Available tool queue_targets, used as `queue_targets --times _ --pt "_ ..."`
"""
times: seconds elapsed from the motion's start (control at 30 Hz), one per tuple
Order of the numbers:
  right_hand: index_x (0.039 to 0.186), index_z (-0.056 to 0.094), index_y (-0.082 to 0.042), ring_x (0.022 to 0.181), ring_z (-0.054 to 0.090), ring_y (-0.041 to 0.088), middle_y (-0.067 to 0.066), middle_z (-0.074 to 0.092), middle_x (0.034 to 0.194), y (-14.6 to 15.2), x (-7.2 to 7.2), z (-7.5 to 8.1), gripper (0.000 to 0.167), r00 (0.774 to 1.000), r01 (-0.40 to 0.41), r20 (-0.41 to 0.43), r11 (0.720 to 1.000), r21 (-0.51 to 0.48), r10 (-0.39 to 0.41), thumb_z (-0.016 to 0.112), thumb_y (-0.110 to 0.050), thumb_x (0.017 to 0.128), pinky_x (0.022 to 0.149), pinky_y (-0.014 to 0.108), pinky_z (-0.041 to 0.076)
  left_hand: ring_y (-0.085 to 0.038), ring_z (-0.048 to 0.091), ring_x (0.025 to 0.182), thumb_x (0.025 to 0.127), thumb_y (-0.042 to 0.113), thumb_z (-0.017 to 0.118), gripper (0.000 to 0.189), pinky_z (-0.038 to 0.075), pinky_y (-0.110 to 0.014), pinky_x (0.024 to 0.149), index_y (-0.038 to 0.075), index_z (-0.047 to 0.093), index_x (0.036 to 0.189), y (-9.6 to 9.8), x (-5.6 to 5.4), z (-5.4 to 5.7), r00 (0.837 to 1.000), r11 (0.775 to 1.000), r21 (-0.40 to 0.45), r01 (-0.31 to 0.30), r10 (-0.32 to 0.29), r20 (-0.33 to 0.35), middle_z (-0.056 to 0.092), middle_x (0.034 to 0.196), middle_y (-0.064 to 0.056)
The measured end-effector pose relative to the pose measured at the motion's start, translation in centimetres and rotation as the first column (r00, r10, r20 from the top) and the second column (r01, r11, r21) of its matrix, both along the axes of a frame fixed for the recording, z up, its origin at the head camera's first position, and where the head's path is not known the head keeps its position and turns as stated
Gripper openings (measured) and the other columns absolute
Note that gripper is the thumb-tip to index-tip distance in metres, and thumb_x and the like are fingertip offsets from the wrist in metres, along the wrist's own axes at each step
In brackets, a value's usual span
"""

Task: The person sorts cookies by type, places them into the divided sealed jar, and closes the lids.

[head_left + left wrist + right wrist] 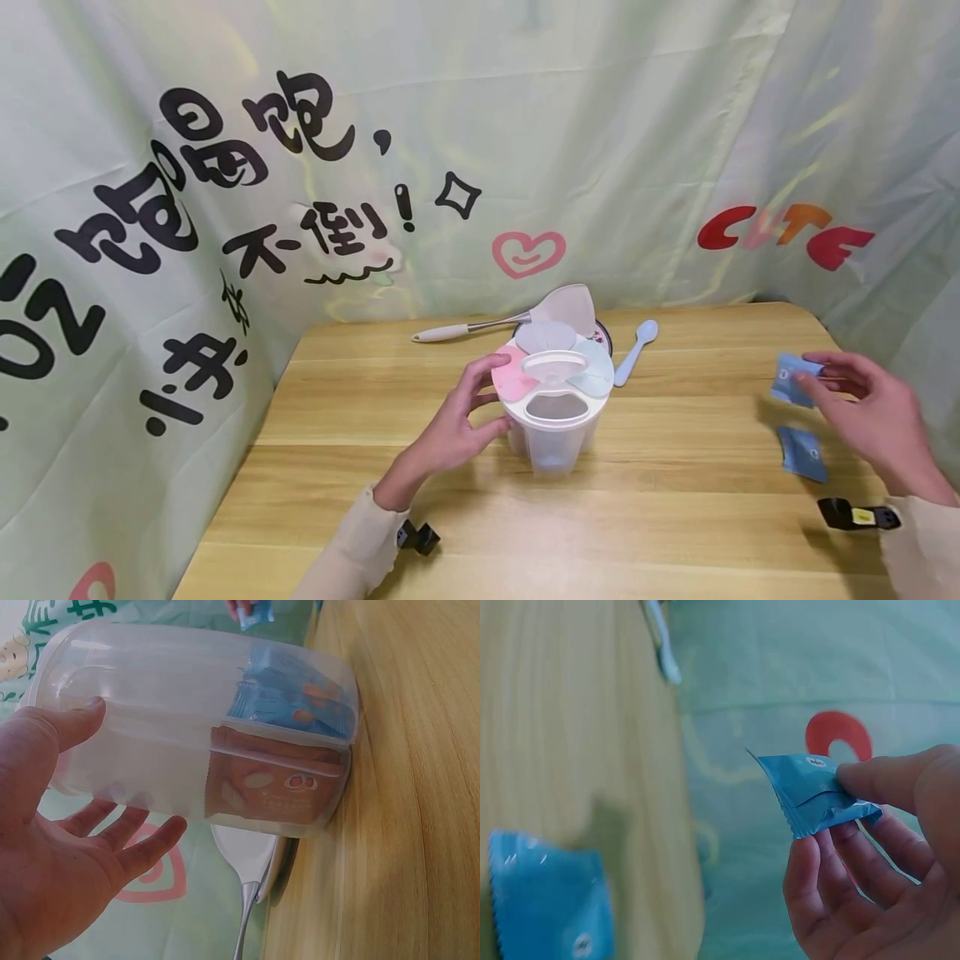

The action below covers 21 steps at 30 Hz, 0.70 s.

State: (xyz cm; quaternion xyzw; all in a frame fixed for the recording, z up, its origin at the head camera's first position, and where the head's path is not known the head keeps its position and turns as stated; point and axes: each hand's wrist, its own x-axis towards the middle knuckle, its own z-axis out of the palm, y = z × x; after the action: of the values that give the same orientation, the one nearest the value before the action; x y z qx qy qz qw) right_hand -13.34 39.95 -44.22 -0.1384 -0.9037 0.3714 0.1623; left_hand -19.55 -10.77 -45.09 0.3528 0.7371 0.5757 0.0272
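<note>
A clear plastic storage canister (pixel 558 446) with a pink, blue and white lid (pixel 517 375) stands mid-table. My left hand (pixel 453 421) holds it from the left, thumb on the near side and fingers around the back. Through its wall, in the left wrist view, blue packets (pixel 292 690) fill one compartment and a brown packet (pixel 270 780) another. At the table's right side my right hand (pixel 873 408) pinches a small blue packet (pixel 793 379) between thumb and fingers, above the table. A second blue packet (pixel 804 454) lies on the wood just below it.
Behind the canister lies a spatula (pixel 566 308) with a pale handle, overlapping a round dark-rimmed dish (pixel 603 337). A light blue spoon (pixel 637 350) rests to the canister's right. A printed cloth (pixel 630 167) hangs along the table's back edge.
</note>
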Motion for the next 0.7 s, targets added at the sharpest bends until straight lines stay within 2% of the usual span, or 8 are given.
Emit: queue_targets --times 0.23,0.43,0.7 --pt "0.14 0.063 -0.003 0.086 0.047 -0.028 -0.048 0.049 0.1 -2.0 -0.2 1.6 0.044 0.997 -0.073 -0.038 0.997 0.041 0.074 0.071 -0.031 0.108 0.066 -0.002 0.044 -0.037 0.054 0.15 0.095 -0.007 0.078 0.082 0.058 -0.048 0.117 0.014 0.036 0.161 0.0 -0.1 -0.1 1.0 1.0 0.001 0.003 -0.003 -0.008 0.041 0.172 -0.01" --pt "0.14 0.062 -0.004 0.088 0.051 -0.025 -0.047 0.053 0.101 -4.0 -0.1 3.1 0.044 0.993 -0.1 -0.067 0.995 0.013 0.101 0.074 -0.03 0.106 0.07 -0.006 0.043 -0.037 0.055 0.149 0.095 -0.007 0.078 0.081 0.059 -0.047 0.117 0.014 0.036 0.161 0.0 0.0 -0.1 1.0 1.0 0.0 0.0 0.0 -0.003 0.041 0.172 -0.009" --pt "0.144 0.062 -0.001 0.094 0.054 -0.023 -0.043 0.056 0.11 -6.3 0.0 4.6 0.047 0.975 -0.162 -0.157 0.987 0.0 0.16 0.078 -0.016 0.102 0.075 -0.007 0.045 -0.038 0.055 0.148 0.094 -0.008 0.078 0.081 0.058 -0.051 0.116 0.012 0.036 0.16 0.1 0.0 0.1 1.0 1.0 0.007 -0.002 0.002 -0.003 0.041 0.172 -0.011"
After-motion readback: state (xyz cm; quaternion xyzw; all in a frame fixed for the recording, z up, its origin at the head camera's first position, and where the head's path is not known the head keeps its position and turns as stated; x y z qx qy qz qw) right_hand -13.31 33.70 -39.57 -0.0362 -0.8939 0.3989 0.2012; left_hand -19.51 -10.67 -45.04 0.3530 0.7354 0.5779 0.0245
